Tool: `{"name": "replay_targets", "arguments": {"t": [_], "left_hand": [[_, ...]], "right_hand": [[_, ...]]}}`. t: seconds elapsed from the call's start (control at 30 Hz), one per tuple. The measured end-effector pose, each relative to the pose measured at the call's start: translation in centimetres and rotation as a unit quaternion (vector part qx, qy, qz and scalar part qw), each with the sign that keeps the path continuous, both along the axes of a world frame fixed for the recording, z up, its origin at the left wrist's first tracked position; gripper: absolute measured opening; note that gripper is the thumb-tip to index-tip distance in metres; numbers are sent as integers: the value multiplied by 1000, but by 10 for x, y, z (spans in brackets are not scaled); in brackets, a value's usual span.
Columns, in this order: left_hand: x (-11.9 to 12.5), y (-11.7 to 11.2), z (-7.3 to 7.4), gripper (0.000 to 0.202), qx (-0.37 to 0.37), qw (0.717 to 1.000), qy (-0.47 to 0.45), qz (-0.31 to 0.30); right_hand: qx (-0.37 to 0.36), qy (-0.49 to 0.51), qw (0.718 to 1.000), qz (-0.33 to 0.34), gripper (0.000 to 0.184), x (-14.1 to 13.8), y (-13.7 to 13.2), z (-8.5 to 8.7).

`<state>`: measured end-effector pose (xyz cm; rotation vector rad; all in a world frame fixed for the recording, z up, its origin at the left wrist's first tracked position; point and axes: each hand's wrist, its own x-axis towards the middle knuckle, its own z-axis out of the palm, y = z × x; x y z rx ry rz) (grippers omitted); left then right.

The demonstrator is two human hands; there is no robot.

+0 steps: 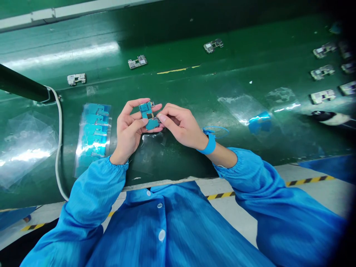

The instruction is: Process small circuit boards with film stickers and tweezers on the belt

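A green belt (194,85) is stretching across the whole view, shining under the lights. On it, to the left, a crumpled clear bag (25,148) is lying, and just beside it a clear sleeve (94,133) is holding a column of blue boards. Off to the right, another clear pouch (258,120) is showing one blue piece inside. Above the belt's near edge, the left hand (129,128) and the right hand (182,126) are both pinching a small blue circuit board (148,115) between thumb and fingers; it is bearing a dark square cut-out and silver metal corners. Small metal parts (137,62) are lying well apart farther back.
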<state>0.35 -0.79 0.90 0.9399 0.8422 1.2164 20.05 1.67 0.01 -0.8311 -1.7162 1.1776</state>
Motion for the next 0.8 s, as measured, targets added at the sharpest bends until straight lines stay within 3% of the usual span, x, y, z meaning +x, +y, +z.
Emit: {"name": "replay_targets", "arguments": {"t": [0.23, 0.5, 0.63, 0.8], "left_hand": [[-4, 0, -3, 49, 16, 999, 9, -28], [-5, -1, 3, 53, -3, 999, -11, -44], [-5, 1, 0, 67, 17, 998, 13, -51], [-3, 2, -4, 72, 12, 998, 18, -52]], "right_hand": [[-3, -11, 1000, -1, 39, 1, 1, 0], [-18, 18, 1000, 1, 28, -2, 0, -5], [-27, 29, 999, 1, 28, 0, 2, -4], [-71, 54, 996, 20, 30, 1, 5, -5]]}}
